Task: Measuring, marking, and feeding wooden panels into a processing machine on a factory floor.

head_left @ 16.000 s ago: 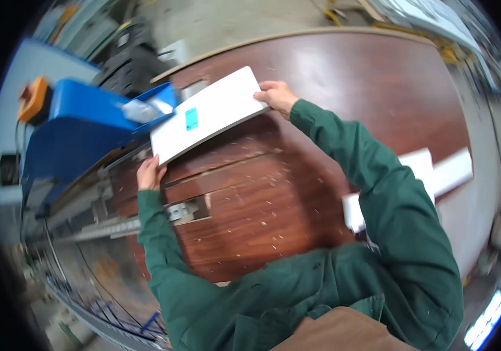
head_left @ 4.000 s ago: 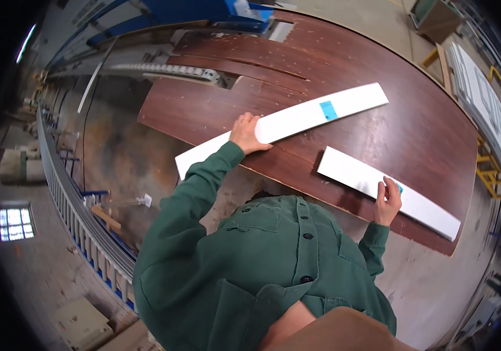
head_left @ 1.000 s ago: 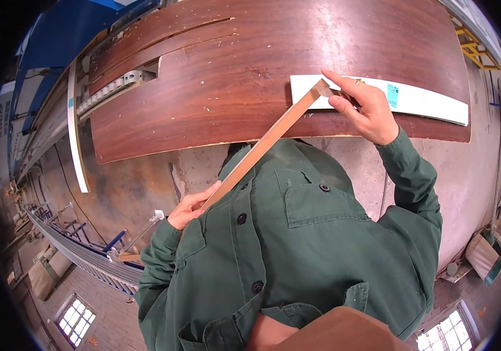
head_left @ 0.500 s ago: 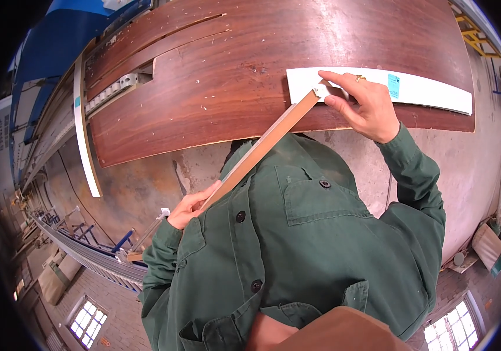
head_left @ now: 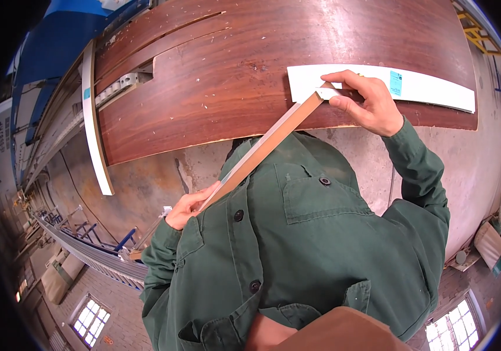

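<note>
- The table, a broad wood-grain top in reddish brown, is flecked with pale chips and has long slots cut near its left end.
- The brown-edged strip slants across the table's near edge: its upper end reaches over the tabletop, while its lower end sits off the table, against the person's body.
- The left hand, off the table on its near side, grasps the strip's lower end, fingers laid along it.
- The right hand, above the table toward its right end, grips the strip's upper end between thumb and forefinger — so the strip spans the gap between the two hands.
- The white panel lies flat on the table's right part, beneath and beyond the right hand, with a blue label on its face; whether the strip's tip touches it, I can't tell from this angle.
- A white strip with a small blue label stands apart from both hands, along the table's left end — its lower tip juts past the near edge.
- The blue machine is beyond the table's left end.
</note>
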Demonstrator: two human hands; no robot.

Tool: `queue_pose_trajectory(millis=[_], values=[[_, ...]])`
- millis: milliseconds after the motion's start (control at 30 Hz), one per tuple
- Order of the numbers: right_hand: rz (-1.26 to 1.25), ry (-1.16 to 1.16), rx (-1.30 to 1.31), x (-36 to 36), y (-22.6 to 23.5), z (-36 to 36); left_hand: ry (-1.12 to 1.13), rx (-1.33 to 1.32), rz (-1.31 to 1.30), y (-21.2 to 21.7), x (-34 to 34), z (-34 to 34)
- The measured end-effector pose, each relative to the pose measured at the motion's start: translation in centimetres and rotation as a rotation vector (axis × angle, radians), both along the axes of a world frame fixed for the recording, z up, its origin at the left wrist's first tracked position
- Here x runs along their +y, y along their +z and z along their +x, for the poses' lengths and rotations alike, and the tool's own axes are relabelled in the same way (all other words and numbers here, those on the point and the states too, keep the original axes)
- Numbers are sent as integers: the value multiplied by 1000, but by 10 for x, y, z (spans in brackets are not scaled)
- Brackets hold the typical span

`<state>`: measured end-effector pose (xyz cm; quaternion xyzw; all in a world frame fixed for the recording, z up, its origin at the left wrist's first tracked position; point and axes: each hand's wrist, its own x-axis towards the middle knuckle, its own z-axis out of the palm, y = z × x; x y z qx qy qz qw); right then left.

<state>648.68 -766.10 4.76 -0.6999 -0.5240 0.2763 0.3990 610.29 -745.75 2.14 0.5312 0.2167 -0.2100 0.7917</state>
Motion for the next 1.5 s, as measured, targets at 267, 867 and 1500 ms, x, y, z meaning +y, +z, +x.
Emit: queue_pose_trajectory(millis=[267, 867, 1500], values=[[31, 12, -39, -1, -3, 1, -17, 78, 58, 5, -2, 1], [-79, 108, 41, 6, -3, 17, -20, 151, 112, 4, 1, 2], [-157, -258, 1018, 40, 8, 19, -59, -331, 1904, 63, -6, 24]])
